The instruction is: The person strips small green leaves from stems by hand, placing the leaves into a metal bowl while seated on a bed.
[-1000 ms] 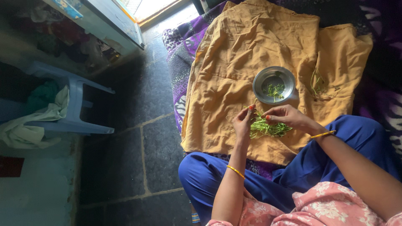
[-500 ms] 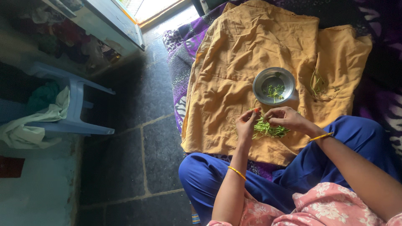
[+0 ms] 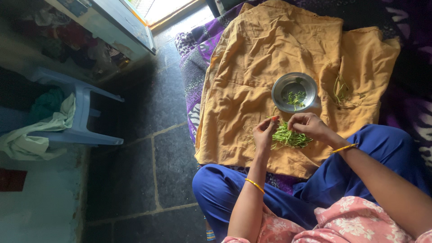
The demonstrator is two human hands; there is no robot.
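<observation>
Person seated cross-legged on the floor, both hands working over a small bunch of thin green leafy stalks [image 3: 290,137] that lies on a wrinkled mustard-yellow cloth [image 3: 252,58], just in front of the knees. Left hand [image 3: 264,134] is at the left end of the bunch, fingers curled together with tips pinching toward the stalks; can't tell exactly which stem is caught. Right hand [image 3: 310,126] sits on top of the bunch's right side, fingers bent and bunched, thumb and forefinger closed on greens at the top edge. Hands are near each other, the bunch between and under them. Thin yellow bangle on each wrist. Just beyond the hands: round shallow steel bowl [image 3: 295,92] on the same cloth, a few green bits inside. Right of the bowl, a loose scatter of thin discarded-looking green stems [image 3: 341,92] on the cloth, apart from the bowl. Cloth is spread over a purple patterned mat [image 3: 194,58]. Left of that, dark stone tile floor [image 3: 148,135], and a pale blue plastic stool [image 3: 78,114] with a light green rag draped over it, well apart from the work.
</observation>
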